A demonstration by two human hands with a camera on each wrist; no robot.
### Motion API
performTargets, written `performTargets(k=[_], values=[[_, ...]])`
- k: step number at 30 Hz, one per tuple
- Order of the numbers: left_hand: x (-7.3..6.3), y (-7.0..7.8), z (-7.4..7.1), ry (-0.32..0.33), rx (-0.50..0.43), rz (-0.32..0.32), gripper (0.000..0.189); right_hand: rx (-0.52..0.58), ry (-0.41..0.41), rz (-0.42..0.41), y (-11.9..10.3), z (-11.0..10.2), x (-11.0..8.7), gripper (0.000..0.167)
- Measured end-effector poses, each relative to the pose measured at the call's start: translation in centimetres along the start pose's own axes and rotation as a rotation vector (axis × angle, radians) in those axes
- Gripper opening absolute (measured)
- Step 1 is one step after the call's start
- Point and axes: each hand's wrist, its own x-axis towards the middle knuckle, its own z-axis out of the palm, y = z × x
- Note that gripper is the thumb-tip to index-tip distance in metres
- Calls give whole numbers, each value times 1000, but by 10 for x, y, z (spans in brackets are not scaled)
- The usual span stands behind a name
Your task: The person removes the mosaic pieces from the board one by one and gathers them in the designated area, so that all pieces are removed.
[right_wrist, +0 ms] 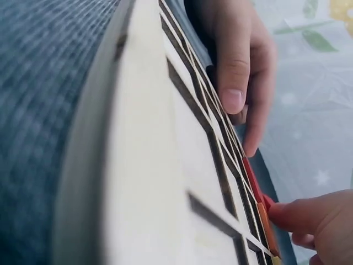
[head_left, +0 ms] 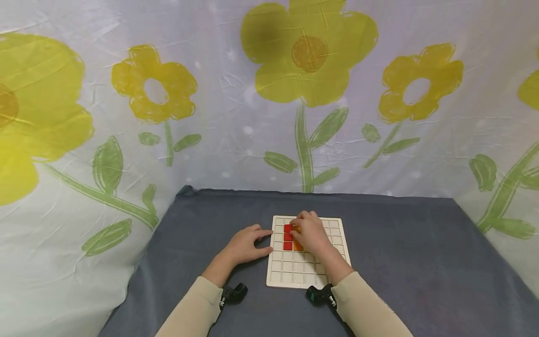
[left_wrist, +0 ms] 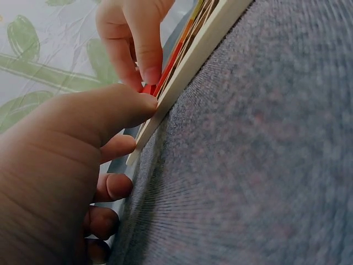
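Note:
A pale wooden grid board [head_left: 290, 279] lies flat on the dark cloth. Red square tiles [head_left: 287, 245] form a column in its upper left part, with orange tiles [head_left: 297, 246] alongside. My left hand [head_left: 245, 244] rests at the board's left edge, thumb and index finger spread apart and touching it. Over the tiles, my right hand [head_left: 312, 232] pinches a small red tile [right_wrist: 268, 202] between thumb and finger, tilted just above the board. That hand hides part of the orange column. In the right wrist view a yellowish tile [right_wrist: 276, 260] shows beyond the orange one.
Dark grey cloth [head_left: 404, 262] covers the table around the board. A white curtain with yellow flowers [head_left: 227, 140] hangs behind and at both sides. Each wrist wears a black camera mount, the left one [head_left: 235, 294] beside the board's lower left.

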Motion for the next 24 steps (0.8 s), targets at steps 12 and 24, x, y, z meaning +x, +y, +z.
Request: performTargets(k=[12,24], values=[[1,-1,-1,6,4,9,52,63,10,57,-2,-14,1,21],[0,-1,1,7,4,-8,52,355,9,163,13,-49,-5,29]])
